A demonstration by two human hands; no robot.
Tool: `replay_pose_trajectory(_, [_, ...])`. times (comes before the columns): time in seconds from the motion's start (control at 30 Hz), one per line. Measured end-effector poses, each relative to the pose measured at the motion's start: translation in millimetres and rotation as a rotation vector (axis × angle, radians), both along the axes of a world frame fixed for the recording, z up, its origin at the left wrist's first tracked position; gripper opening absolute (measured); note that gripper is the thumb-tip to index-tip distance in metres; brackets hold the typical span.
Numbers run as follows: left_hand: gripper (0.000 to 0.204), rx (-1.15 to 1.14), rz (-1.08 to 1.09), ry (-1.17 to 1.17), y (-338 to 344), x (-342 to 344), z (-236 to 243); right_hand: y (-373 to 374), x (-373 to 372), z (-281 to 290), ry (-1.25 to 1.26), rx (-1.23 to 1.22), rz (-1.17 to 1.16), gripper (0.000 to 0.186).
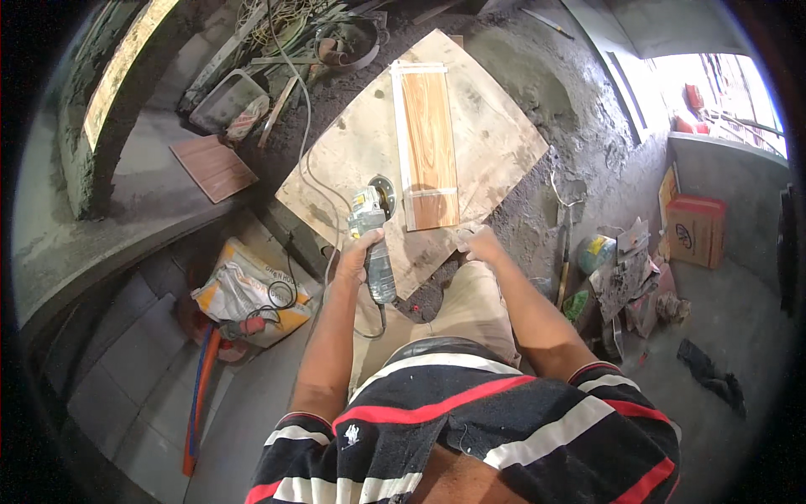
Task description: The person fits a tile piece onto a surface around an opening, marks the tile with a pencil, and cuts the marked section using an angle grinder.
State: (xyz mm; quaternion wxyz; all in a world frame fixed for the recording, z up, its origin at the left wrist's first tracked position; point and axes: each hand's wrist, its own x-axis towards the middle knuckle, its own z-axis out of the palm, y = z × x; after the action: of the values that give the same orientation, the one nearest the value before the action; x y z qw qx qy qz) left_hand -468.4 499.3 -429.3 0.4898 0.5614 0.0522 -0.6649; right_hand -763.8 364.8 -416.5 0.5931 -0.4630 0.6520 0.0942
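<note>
A wood-grain plank (430, 126) lies on a pale, diamond-shaped sheet (495, 109), reaching from near the sheet's top corner to just inside its lower right edge. I see a pale strip along the plank's left side, another across its far end, and a crosswise band (433, 192) near its close end. The work looks partway to me: the plank is laid out and banded, yet the piece beyond the crosswise band sits in line with the rest, so I judge that end unseparated. Whether the band is a cut, I cannot tell.

My left hand (356, 254) comes forward from the lower edge, wrapped firmly around an angle grinder (380, 273) whose disc (385, 191) is just left of the plank. My right hand (481, 244), forearm angled inward, is loosely curled beside the sheet's lower right edge, near the plank's close corner; whether its fingers grip anything, I cannot tell.
</note>
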Motion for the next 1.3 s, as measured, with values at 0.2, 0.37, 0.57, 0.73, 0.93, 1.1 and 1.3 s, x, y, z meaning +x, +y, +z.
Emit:
replay_pose_trajectory(0.2, [0.037,-0.027,-0.018,-0.001,-3.4,-6.3,3.7,15.6,24.2,4.6,-0.131,0.028,0.104,0.040])
replay_pose_trajectory(0.37, [0.036,-0.067,-0.010,0.004,0.7,-8.6,0.0,30.2,37.6,5.8,-0.189,0.094,0.148,0.044])
replay_pose_trajectory(0.57, [0.032,0.019,0.028,-0.008,-1.4,-13.0,3.8,34.8,-14.3,-27.5,-0.028,0.000,0.243,0.039])
replay_pose_trajectory(0.73, [0.034,0.045,0.029,0.012,11.8,5.5,3.0,32.8,-26.4,-24.1,-0.011,0.105,0.173,0.036])
replay_pose_trajectory(0.93, [0.034,0.022,0.043,-0.001,8.6,3.0,1.2,36.4,-39.6,-41.0,-0.045,0.054,0.189,0.036])
replay_pose_trajectory(1.1, [0.036,0.050,0.029,-0.003,17.5,3.5,-0.8,42.4,-21.9,-33.3,-0.035,0.094,0.091,0.035])
replay_pose_trajectory(1.3, [0.038,0.050,0.046,0.008,17.3,-7.8,4.1,37.1,-16.6,-29.3,-0.055,0.094,0.136,0.035])
